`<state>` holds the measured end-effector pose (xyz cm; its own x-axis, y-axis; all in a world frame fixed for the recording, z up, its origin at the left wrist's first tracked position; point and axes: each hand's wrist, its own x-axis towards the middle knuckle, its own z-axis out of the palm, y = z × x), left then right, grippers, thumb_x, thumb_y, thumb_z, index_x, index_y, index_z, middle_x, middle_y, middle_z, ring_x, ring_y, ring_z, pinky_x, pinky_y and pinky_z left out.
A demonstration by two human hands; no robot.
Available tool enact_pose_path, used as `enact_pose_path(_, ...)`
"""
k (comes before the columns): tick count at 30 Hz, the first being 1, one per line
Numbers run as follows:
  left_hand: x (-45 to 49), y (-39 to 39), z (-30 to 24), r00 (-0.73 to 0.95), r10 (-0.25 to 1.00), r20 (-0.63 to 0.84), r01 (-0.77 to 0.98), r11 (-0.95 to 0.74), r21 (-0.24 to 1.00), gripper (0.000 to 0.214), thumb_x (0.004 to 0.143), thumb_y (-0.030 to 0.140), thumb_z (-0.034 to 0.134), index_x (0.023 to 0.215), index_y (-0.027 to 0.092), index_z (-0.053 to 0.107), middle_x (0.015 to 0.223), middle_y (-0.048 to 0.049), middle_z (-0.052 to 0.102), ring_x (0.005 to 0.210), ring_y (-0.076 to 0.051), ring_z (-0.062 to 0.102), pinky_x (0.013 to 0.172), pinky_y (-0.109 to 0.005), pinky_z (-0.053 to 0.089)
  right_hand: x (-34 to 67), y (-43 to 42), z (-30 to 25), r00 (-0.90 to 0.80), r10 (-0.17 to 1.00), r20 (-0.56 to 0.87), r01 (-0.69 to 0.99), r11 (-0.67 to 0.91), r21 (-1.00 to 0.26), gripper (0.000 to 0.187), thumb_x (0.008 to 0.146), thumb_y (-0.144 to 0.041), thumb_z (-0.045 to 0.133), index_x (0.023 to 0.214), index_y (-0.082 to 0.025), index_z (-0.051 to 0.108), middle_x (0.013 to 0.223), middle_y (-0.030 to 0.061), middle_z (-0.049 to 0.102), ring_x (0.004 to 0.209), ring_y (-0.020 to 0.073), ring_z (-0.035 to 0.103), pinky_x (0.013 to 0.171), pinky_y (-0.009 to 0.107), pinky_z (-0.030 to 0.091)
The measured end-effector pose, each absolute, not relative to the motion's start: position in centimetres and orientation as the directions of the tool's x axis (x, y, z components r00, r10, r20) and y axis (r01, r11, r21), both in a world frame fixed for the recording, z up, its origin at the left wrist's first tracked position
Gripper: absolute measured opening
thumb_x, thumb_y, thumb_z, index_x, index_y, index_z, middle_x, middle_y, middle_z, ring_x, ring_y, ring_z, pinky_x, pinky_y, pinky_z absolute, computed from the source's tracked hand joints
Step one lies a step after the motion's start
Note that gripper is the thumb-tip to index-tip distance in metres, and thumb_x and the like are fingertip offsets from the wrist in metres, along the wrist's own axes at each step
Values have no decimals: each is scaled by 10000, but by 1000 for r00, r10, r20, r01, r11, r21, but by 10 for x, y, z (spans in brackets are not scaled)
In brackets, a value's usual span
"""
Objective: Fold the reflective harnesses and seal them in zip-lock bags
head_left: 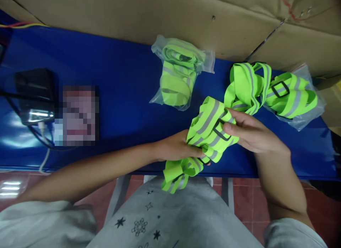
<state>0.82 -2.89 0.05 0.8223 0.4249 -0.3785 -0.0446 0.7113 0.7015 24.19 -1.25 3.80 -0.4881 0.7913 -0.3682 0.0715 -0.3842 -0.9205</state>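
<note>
A neon green reflective strap vest [207,130] with grey stripes and a black buckle is bunched between both my hands above the front edge of the blue table [119,81]. My left hand [177,146] is closed on its lower folds. My right hand [246,130] grips its upper right side, thumb near the buckle. Loose ends of the vest hang down toward my lap. Part of the strap runs up to the back right.
A clear bag with a folded green vest [178,74] lies at the back centre. Another bagged vest [293,97] lies at the right. A black device with cables [34,97] sits at the left, beside a blurred flat item. Cardboard [186,17] stands behind the table.
</note>
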Motion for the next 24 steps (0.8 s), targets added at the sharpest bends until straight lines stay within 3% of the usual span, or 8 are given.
enact_pose_path(5, 7, -25, 8, 802, 436, -408, 10, 674, 739, 421, 733, 354, 892, 1056, 145, 721, 977, -80, 775, 816, -171, 719, 711, -268, 582, 235, -10, 32, -436, 835, -334, 65, -342, -938, 453, 895, -436, 757, 1299, -244, 686, 1231, 47, 756, 1117, 221, 730, 888, 316, 634)
enact_pose_path(10, 9, -25, 8, 777, 473, -415, -35, 691, 722, 351, 838, 380, 821, 1072, 133, 736, 1009, -115, 784, 871, -190, 732, 739, -284, 578, 234, -17, 35, -359, 926, -114, 299, -1, -954, 454, 886, -429, 764, 1295, -253, 673, 1134, 26, 773, 991, 214, 741, 852, 338, 641)
enact_pose_path(13, 11, -26, 4, 761, 466, -452, -129, 791, 599, 257, 864, 303, 784, 1052, 132, 746, 980, -114, 792, 865, -197, 748, 757, -300, 585, 229, -27, 38, -332, 939, 88, 473, 247, -846, 485, 902, -384, 750, 1360, -275, 637, 1169, 27, 768, 990, 228, 745, 859, 347, 647)
enact_pose_path(17, 12, -21, 3, 797, 436, -417, -258, 871, 418, 311, 746, 191, 833, 1044, 144, 757, 979, -103, 800, 916, -234, 769, 847, -343, 602, 222, -36, 36, -373, 886, 276, 602, 458, -654, 561, 957, -286, 666, 1500, -309, 529, 1416, 41, 664, 1242, 287, 677, 1096, 424, 572)
enact_pose_path(20, 10, -17, 6, 811, 474, -343, -319, 849, 421, 324, 723, 195, 860, 1032, 163, 769, 948, -65, 796, 920, -203, 760, 851, -289, 586, 222, -34, 29, -449, 806, 385, 608, 592, -530, 598, 996, -203, 565, 1568, -334, 448, 1532, 22, 570, 1381, 291, 587, 1201, 461, 493)
enact_pose_path(24, 5, -16, 5, 769, 531, -356, -337, 810, 481, 371, 695, 254, 919, 1029, 219, 761, 951, 5, 772, 867, -147, 734, 819, -248, 571, 221, -27, 18, -583, 698, 416, 563, 716, -412, 693, 993, -146, 557, 1610, -387, 354, 1575, -6, 524, 1423, 266, 554, 1200, 473, 501)
